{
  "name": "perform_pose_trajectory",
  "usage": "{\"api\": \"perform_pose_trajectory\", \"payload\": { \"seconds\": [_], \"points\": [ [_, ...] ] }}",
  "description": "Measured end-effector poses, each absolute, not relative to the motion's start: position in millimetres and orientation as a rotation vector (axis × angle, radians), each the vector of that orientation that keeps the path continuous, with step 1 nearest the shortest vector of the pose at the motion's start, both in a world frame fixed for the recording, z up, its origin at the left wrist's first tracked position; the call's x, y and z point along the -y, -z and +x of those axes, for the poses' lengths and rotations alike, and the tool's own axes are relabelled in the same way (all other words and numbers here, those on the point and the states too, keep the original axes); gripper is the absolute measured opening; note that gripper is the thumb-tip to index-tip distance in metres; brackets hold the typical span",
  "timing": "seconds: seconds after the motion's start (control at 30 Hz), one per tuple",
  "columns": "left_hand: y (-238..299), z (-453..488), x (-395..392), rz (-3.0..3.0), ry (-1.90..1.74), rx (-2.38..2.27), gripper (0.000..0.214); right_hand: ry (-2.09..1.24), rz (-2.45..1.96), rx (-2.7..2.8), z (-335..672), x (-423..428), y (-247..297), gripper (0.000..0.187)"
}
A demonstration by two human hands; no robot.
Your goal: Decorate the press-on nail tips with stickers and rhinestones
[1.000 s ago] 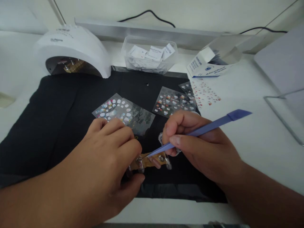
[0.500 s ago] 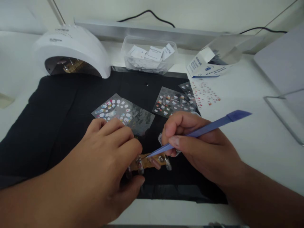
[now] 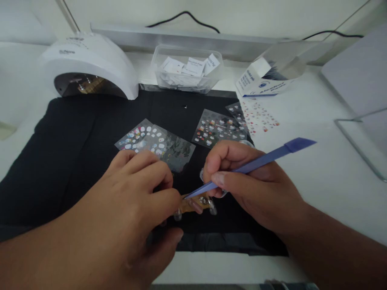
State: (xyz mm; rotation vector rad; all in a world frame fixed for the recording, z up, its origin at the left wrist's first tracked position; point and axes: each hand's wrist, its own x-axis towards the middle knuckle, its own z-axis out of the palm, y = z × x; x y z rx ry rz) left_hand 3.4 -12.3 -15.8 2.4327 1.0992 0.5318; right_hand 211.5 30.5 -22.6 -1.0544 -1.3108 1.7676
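Strip (image 3: 193, 204) in left hand (image 3: 127, 209), right hand (image 3: 254, 189) touching tool (image 3: 263, 160) to it

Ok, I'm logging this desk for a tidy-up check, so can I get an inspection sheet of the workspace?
Surface: white table with a black mat on it.
Job's things: tan nail strip on the mat; blue stick tip touching it.
Clutter: sticker sheets, tub of packets, box, lamp.
Hands: left hand grips the strip; right hand holds the stick like a pen.
Cables: black cable along the back wall.
Surroundings: metal rail at the back; no other person seen.
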Motion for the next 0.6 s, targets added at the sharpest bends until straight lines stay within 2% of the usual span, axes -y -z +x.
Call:
{"api": "perform_pose_trajectory", "payload": {
  "seconds": [0.6],
  "points": [
    [16.6, 0.1, 10.1, 2.371, -0.461, -1.056, 0.020, -1.641, -0.932, 1.262, 225.1, -40.8, 24.5, 0.009]
  ]
}}
